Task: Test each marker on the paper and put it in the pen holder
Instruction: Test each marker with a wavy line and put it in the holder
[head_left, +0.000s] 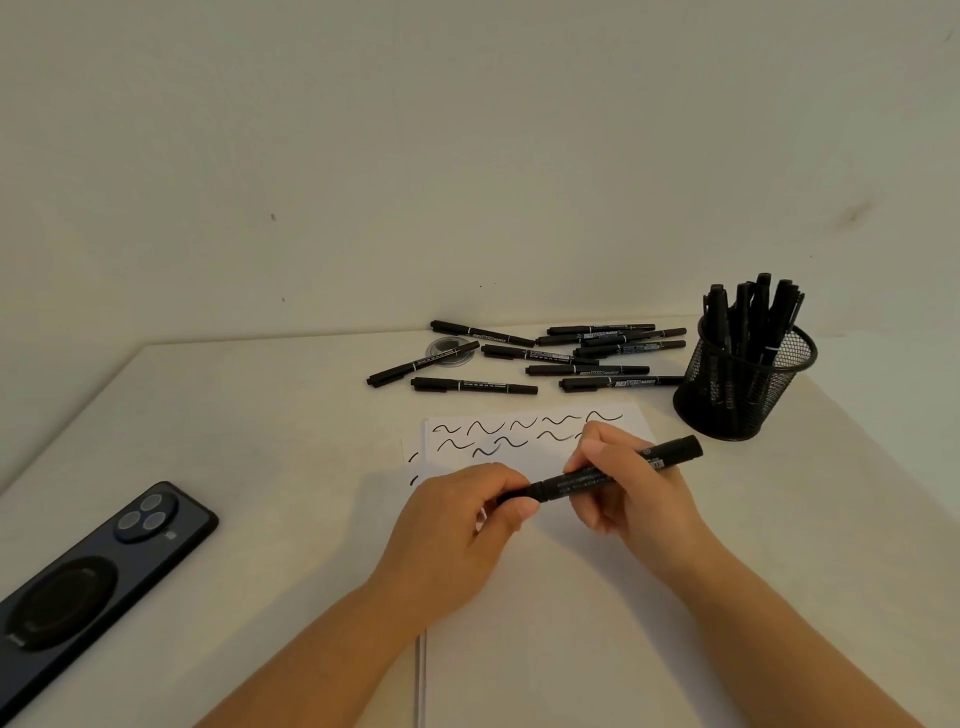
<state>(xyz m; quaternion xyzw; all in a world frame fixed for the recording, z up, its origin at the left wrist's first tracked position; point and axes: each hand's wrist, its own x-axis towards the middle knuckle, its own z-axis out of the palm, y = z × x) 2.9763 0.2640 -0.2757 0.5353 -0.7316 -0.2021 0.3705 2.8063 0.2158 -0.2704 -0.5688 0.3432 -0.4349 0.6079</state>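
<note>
Marker — black, held nearly level above the paper, its far end tilted up toward the right. Both hands grasp it: the left hand pinches the cap end between thumb and curled fingers, and the right hand wraps its fingers round the barrel past the middle. Whether the cap is seated or coming off cannot be told.

Two rows of black squiggles run across the top of the paper, just beyond the hands. Behind the sheet, loose markers lie scattered on the table near the wall, some crossing one another; one rests over a small round disc. To the right stands a black mesh holder, upright, with several markers already standing in it — just beside the paper's far right corner.

A dark phone lies face down at the left, well apart from the paper.
</note>
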